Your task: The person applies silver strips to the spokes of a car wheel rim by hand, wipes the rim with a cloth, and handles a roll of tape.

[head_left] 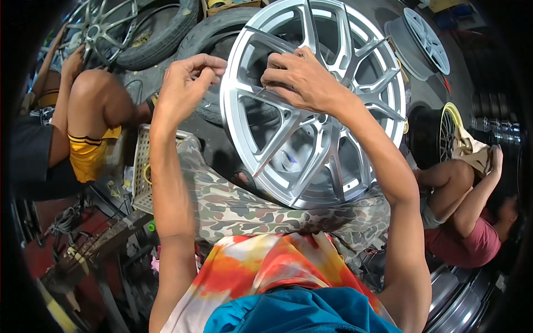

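A silver multi-spoke alloy wheel rim (325,139) stands tilted in front of me, its lower edge against my camouflage-trousered legs. At the wheel's left edge is my left hand (186,83), its thumb and fingers pinched together. Whatever may be in that pinch is too small to make out. My right hand (302,77) is over the upper left spokes, fingers curled inward and closed. Its fingertips are turned away, so I cannot tell what they hold. A thin, see-through edge shows on the spoke just below the right hand.
Black tires (161,36) lie behind the wheel. A beige plastic basket (143,166) sits left of my legs. One person at left handles a spoked wheel (97,33); another at right holds a tan cloth (472,150) by a yellow-lipped rim (448,119). Another silver wheel (422,41) stands far right.
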`<state>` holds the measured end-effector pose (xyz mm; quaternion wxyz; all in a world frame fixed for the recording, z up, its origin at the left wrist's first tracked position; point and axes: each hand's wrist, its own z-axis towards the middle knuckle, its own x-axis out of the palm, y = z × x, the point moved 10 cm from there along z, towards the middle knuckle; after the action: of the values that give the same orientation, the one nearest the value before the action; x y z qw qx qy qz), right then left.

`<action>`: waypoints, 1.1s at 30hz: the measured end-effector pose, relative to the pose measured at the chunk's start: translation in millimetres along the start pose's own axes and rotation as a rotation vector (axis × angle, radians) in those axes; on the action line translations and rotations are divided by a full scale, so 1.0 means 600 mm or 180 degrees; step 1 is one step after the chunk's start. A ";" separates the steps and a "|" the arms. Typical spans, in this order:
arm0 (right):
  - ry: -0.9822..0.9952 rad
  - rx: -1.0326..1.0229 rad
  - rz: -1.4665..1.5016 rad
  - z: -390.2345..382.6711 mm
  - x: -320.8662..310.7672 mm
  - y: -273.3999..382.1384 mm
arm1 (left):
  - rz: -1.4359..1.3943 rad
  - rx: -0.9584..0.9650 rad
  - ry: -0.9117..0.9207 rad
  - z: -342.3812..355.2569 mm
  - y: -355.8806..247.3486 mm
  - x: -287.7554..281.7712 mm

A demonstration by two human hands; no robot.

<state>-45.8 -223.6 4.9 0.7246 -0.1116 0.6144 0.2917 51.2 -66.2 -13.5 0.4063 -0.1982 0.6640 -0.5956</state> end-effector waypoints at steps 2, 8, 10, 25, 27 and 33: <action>-0.0032 0.0011 -0.0057 -0.013 0.001 -0.005 | 0.0112 0.0120 -0.0160 0.001 -0.013 0.003; 0.0102 0.0245 -0.0074 -0.068 0.007 -0.023 | 0.0737 0.0509 -0.0459 -0.015 -0.089 0.024; 0.0161 0.0308 -0.0088 -0.084 0.009 -0.025 | 0.0889 0.0704 -0.0451 -0.019 -0.106 0.040; -0.0007 0.1020 0.0194 -0.163 0.021 -0.043 | 0.3133 0.1525 0.0160 -0.042 -0.114 0.184; -0.0063 0.1089 0.0359 -0.160 0.018 -0.041 | 0.3197 0.1584 0.0156 -0.040 -0.116 0.191; -0.0239 0.1554 0.0247 -0.194 0.026 -0.030 | 0.3153 0.1674 0.0143 -0.027 -0.108 0.206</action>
<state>-130.5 -294.2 -39.0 0.7406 0.1013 0.6431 0.1663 -48.5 -162.3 10.3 0.6590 0.2580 0.5154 -0.4832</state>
